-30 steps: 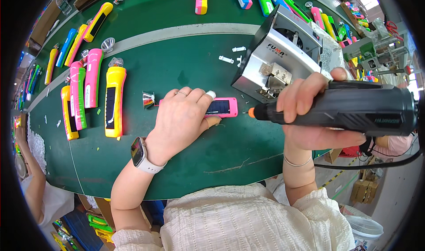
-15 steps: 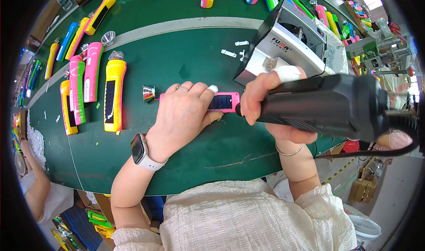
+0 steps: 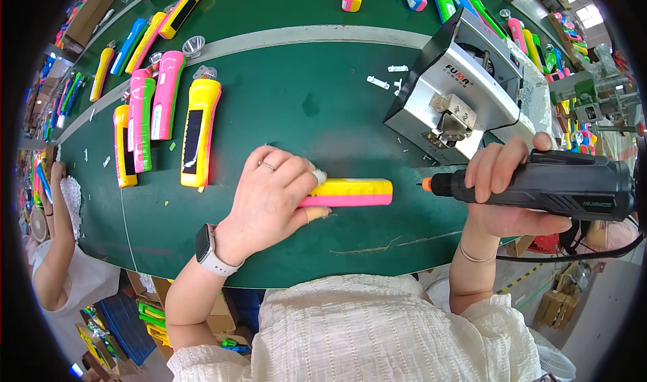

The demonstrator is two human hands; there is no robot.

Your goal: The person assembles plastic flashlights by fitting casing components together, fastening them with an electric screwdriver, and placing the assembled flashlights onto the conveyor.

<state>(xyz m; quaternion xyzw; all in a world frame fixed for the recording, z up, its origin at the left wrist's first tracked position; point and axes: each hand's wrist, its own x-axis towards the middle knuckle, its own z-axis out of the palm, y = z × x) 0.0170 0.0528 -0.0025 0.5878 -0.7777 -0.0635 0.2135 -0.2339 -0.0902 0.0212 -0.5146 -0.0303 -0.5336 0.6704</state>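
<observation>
My left hand (image 3: 273, 193) is closed over a yellow-and-pink flashlight (image 3: 360, 192) lying on the green tabletop, its far end under my palm and fingers. The flashlight shows its long side, with yellow above and pink below. A black corded electric screwdriver (image 3: 559, 183) is gripped in my right hand (image 3: 502, 183). Its orange tip (image 3: 426, 184) points left at the flashlight's end, a short gap away. Beyond my right hand stands a silver-and-black screw feeder (image 3: 465, 89).
Several colourful flashlights, including a yellow one with a dark panel (image 3: 195, 136), lie at the left. Small white plastic parts (image 3: 379, 82) sit beside the feeder. More flashlights line the far side past a pale strip (image 3: 290, 37). Another person's arm (image 3: 57, 220) is at the far left.
The screwdriver has drawn back to the right, away from the flashlight's end. My left hand has rolled the flashlight from its dark-panel face onto its side. The whole view has shifted slightly.
</observation>
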